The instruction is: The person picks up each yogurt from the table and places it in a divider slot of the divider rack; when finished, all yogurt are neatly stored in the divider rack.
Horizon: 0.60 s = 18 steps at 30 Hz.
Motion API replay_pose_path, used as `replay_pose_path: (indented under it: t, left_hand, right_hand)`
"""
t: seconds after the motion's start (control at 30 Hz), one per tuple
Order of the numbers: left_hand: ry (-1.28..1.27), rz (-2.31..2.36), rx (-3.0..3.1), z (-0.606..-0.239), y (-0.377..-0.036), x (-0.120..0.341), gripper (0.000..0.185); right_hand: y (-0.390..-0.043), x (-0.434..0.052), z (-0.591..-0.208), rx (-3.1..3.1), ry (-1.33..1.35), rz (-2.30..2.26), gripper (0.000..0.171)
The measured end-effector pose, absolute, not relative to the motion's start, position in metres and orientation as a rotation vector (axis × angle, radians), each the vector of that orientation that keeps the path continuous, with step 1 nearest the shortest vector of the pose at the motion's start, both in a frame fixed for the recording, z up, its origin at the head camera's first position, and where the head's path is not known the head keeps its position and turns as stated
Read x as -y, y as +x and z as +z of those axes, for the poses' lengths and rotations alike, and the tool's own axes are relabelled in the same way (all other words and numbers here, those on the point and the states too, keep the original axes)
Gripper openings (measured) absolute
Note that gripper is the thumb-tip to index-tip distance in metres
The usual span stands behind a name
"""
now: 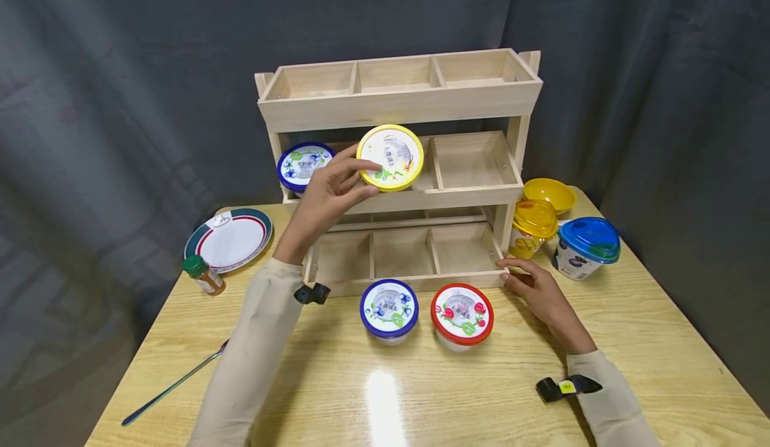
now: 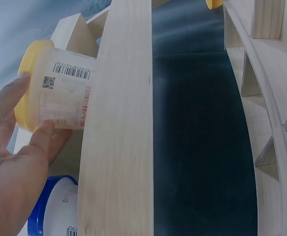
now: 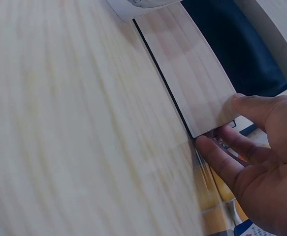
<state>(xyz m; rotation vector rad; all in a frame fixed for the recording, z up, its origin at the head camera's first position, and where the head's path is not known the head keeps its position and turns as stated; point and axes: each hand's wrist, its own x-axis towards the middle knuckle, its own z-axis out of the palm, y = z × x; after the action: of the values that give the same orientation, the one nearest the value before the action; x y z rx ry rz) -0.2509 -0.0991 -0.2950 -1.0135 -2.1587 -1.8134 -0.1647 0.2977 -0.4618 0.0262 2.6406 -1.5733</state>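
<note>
My left hand (image 1: pixel 363 177) grips a yellow-lidded cup (image 1: pixel 391 157) by its rim, tilted toward me at the middle compartment of the wooden rack's (image 1: pixel 397 107) middle tier. In the left wrist view the cup (image 2: pixel 59 91) lies sideways between thumb and fingers of that hand (image 2: pixel 32 105), behind the tier's front board. A blue-lidded cup (image 1: pixel 301 164) sits in the left compartment beside it. My right hand (image 1: pixel 512 276) lies on the table, fingers straight, touching the rack's lower right corner (image 3: pixel 202 98); the right wrist view shows this hand (image 3: pixel 222 123) with its thumb on that board.
A blue-lidded cup (image 1: pixel 389 308) and a red-lidded cup (image 1: pixel 462 313) stand in front of the rack. To its right are a yellow-lidded cup (image 1: pixel 533 226), a blue-lidded cup (image 1: pixel 586 246) and a yellow bowl (image 1: pixel 549 193). At left lie a plate (image 1: pixel 228 238), a spice bottle (image 1: pixel 203 274) and a spoon (image 1: pixel 174 385).
</note>
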Motion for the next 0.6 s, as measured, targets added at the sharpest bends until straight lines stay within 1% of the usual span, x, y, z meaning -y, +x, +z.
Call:
replay_pose_path:
  t: [0.37, 0.6]
  left_hand:
    - [-0.914, -1.765, 2.271, -0.2942, -0.2568, 0.097, 0.034]
    - [-0.853, -1.823, 2.286, -0.2913, -0.257, 0.089, 0.033]
  right_hand:
    - [-0.163, -0.2982, -0.46, -2.641, 0.018, -1.576, 0.04]
    - [-0.1642, -0.2973, -0.4615, -2.639, 0.022, -1.577, 0.039]
